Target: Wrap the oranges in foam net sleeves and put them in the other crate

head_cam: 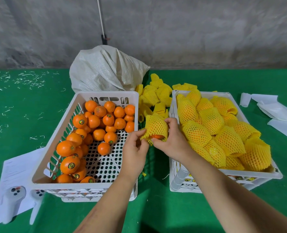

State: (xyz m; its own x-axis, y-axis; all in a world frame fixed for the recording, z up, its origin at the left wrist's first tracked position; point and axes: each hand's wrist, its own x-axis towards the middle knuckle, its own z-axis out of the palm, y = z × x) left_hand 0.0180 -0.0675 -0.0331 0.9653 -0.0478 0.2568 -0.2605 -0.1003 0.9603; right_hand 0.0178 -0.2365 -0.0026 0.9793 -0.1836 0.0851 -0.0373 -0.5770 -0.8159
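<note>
Surroundings: woven white sack (105,69) behind crates on green table (156,207); loose yellow sleeves (154,95) heaped between crates; white paper sheets (277,113) far right; printed sheet (16,170) and two white controllers (11,200) lower left. Nothing blocks path to either crate.

Left crate (105,95): bare oranges (95,121), crowded toward far and left sides.

Right crate (223,172): sleeved oranges (211,130), heaped high.

Held orange (157,136), mostly inside foam sleeve (156,126), above gap between crates. Left hand (134,153) pinches sleeve's lower edge; right hand (173,140) grips sleeve, fingers curled over it.
</note>
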